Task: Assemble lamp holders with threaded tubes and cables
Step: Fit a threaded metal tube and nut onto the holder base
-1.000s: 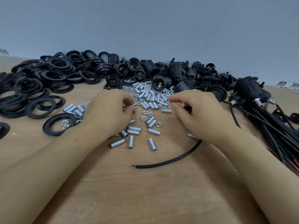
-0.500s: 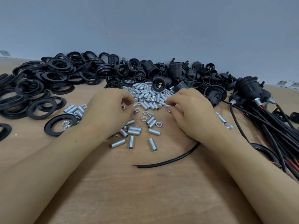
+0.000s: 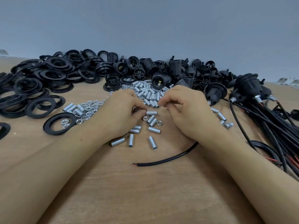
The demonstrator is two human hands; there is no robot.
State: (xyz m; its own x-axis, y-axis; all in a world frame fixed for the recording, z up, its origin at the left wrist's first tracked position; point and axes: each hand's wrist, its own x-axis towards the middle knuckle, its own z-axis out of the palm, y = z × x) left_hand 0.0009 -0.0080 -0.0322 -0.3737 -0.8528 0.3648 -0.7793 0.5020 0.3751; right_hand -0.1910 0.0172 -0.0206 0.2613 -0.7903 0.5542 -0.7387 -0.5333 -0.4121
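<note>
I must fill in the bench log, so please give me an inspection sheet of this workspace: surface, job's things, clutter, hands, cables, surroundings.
Surface: wooden table, bare at the near middle.
Job's things: threaded tubes heaped at centre, some scattered nearer; nuts left of them; black lamp holders along the back.
Clutter: black rings piled at the left.
Hands: left hand pinches one tube; right hand has curled fingers, what it holds cannot be told.
Cables: one loose black cable runs under the right wrist; a bundle of cabled holders lies at the right.
Surroundings: plain grey wall.
</note>
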